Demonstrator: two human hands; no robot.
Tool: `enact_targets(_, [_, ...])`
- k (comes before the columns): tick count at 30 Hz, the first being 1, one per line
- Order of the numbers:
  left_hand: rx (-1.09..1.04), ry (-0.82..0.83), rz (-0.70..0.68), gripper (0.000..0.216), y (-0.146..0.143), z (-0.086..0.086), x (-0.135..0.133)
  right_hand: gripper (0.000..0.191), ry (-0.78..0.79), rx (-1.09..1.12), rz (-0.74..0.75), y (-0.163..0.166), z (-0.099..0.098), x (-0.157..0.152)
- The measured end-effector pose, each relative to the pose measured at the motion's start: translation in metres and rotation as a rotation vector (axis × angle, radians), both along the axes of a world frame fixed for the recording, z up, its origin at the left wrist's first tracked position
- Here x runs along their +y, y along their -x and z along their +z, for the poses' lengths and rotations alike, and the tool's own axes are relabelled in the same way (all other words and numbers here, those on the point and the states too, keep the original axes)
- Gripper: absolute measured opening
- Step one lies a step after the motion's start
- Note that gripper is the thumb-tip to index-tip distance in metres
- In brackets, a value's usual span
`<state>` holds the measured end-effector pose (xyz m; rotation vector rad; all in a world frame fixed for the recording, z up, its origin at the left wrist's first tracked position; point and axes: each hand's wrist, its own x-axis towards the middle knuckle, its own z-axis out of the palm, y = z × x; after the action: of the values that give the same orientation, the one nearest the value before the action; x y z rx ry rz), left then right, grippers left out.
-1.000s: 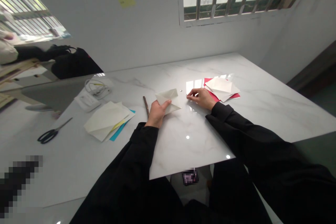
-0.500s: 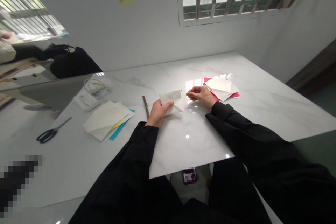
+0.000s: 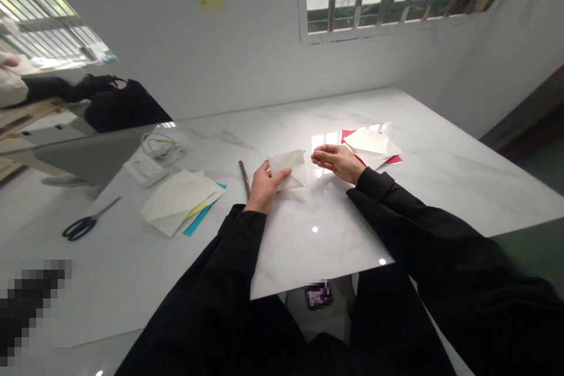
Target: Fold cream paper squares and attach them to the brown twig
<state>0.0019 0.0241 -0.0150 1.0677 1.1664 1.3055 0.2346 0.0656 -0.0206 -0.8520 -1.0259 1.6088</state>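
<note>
My left hand (image 3: 265,186) grips a small cream paper envelope (image 3: 288,167) by its left side, thumb across the front where fold lines show. Just right of the envelope, apart from it, my right hand (image 3: 338,162) has its fingertips pressed together in a pinch; whatever they may hold is too small to make out. Close behind the right hand lies a stack of cream envelopes (image 3: 372,144) on top of red paper (image 3: 395,160). A brown stick-like object (image 3: 244,177) rests on the table left of my left hand, partly hidden by it.
On the left are more cream envelopes (image 3: 178,200) with yellow and blue paper (image 3: 196,221) beneath. Black-handled scissors (image 3: 83,225) lie farther left. A white box-shaped device with a cable (image 3: 147,170) sits behind them. The marble-patterned table (image 3: 317,252) ends at a front edge near me.
The envelope in my left hand has tilted slightly, and its lower edge looks flatter. My right hand has turned a little, its fingers straighter while still pinched.
</note>
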Motion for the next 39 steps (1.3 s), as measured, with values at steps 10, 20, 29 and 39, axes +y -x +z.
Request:
enact_targets(10, [0.072,-0.062,-0.046,0.068,-0.003,-0.003,-0.001,0.037,-0.179,-0.266,0.164,0.016,0.003,-0.017])
enact_targets(20, [0.092,-0.105,-0.149,0.052,-0.007,-0.006,0.001,0.032,-0.37,-0.41,0.107,0.021,0.001,-0.015])
enact_targets(29, [0.15,-0.07,-0.137,0.054,-0.008,-0.002,-0.005,0.029,-0.455,-0.55,0.051,0.02,0.0,-0.017])
enact_targets(39, [0.151,-0.053,-0.127,0.057,-0.008,0.001,-0.007,0.026,-0.512,-0.599,0.037,0.018,0.001,-0.016])
